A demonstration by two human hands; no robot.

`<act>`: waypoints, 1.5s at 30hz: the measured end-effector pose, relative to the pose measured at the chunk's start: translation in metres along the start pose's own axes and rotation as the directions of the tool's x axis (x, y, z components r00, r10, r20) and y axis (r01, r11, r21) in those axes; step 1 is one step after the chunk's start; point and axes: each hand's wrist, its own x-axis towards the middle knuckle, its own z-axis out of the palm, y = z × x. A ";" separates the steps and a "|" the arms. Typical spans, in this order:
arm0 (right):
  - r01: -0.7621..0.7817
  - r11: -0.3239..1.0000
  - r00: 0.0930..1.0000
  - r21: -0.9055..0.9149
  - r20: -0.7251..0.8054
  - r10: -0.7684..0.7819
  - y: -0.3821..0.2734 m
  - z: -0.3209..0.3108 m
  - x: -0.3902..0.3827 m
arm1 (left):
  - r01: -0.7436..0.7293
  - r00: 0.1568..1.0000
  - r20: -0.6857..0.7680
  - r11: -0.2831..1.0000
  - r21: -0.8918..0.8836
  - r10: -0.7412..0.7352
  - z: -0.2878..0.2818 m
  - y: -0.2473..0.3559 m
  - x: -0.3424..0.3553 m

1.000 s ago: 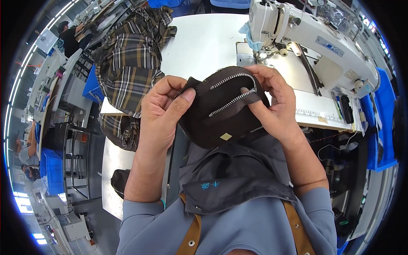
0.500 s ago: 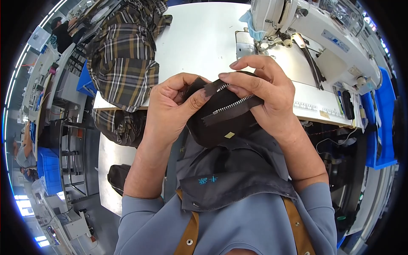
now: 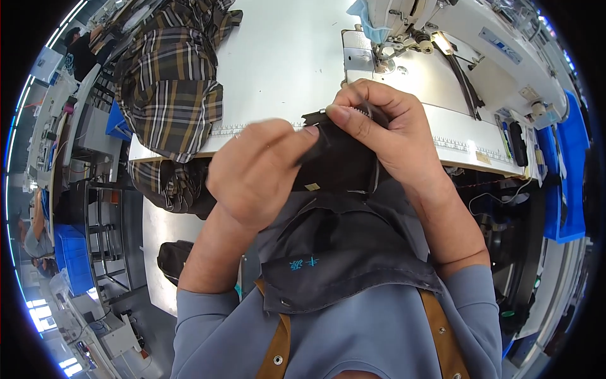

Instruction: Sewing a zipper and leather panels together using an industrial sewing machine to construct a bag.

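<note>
One dark brown fabric piece (image 3: 338, 163) with a metal zipper (image 3: 323, 111) is being held up by the right hand (image 3: 394, 129), near the front edge of a white sewing table (image 3: 278, 60) and above the wearer's dark grey apron (image 3: 344, 271). The right hand is pinching the piece's upper edge between thumb and fingers, the silvery zipper end showing just beside the thumb tip. The left hand (image 3: 255, 174) is curling narrowly at the piece's left side; its thumb tip is overlapping the dark fabric, but motion blur is hiding whether it is gripping any, so I cannot tell. A small pale yellow patch (image 3: 312, 187) is showing low on the piece. Beyond the hands, a white sewing machine (image 3: 502, 57) is standing on the table's right part, with a light blue face mask (image 3: 374, 26) hanging at its left end. Plaid fabric (image 3: 180, 104) is draping over the table's left side, and a blue bin (image 3: 572, 183) is standing beyond the right end.
</note>
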 end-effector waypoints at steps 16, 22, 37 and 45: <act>0.022 0.926 0.985 -0.377 0.167 0.044 -0.026 -0.014 0.008 | 0.838 0.546 0.610 0.369 -0.401 -0.574 -0.014 -0.015 0.013; -0.115 0.971 0.955 -0.208 0.246 0.165 -0.025 -0.018 0.013 | 0.880 0.470 0.689 0.233 -0.413 -0.552 -0.013 -0.019 0.019; -0.145 0.978 0.957 -0.147 0.232 0.176 0.000 -0.023 0.009 | 0.794 0.480 0.610 0.016 -0.608 -0.630 -0.008 -0.028 0.009; -0.205 0.978 0.970 -0.038 0.124 0.208 0.043 -0.013 -0.013 | 0.672 0.342 0.185 0.102 -0.734 -0.921 -0.039 -0.066 -0.031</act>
